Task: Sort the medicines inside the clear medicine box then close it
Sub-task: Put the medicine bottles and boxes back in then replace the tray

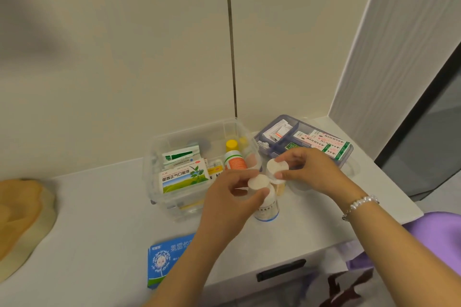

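Observation:
The clear medicine box (pixel 174 142) stands open on the white cabinet top, holding a green-and-white carton (pixel 184 178), a green tube pack (pixel 180 156) and a yellow-capped bottle (pixel 233 157). Just right of the box, my left hand (pixel 229 197) grips a white bottle with a blue band (pixel 268 208) by its white cap. My right hand (pixel 306 169) grips the cap of a second white-capped bottle (pixel 275 169), whose body is mostly hidden behind the first.
A blue-grey divided tray (pixel 349 154) with plasters and sachets sits behind my right hand. A blue medicine carton (pixel 164 262) lies at the cabinet's front edge. A tan object (pixel 22 214) rests at the far left. Purple fabric (pixel 439 232) hangs at the right.

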